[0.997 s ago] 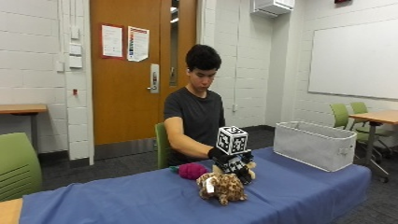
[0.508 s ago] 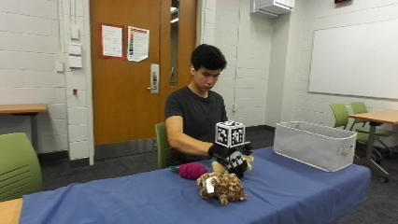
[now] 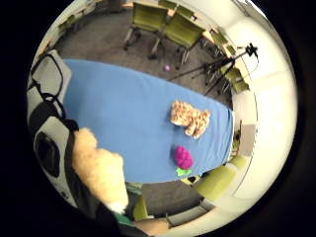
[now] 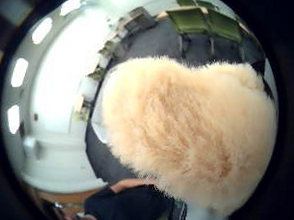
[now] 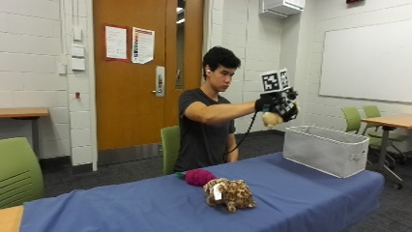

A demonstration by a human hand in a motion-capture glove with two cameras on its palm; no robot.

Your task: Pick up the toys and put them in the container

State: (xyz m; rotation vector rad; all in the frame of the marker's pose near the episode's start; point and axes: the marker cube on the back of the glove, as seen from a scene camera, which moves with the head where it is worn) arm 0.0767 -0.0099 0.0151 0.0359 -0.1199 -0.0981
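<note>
We are seeing a person sitting behind a table [image 5: 309, 193] covered in blue cloth, reaching the gloved right hand [image 5: 277, 105] out at about shoulder height. The hand is grasping a cream plush toy [image 5: 272, 119] — its fingers are curling round the fluffy body, which is filling most of the thumb side palm view. The toy is hanging in the air near the grey fabric container [image 5: 327, 149], above its near end and not inside it. The container is standing on the table's right end. 2 more toys are lying on the cloth well apart from the container: a leopard-spotted plush [image 5: 229, 194] and, just behind it, a magenta fuzzy toy [image 5: 199, 177] — the 2 are looking close together, though we are not able to tell whether they are touching.
</note>
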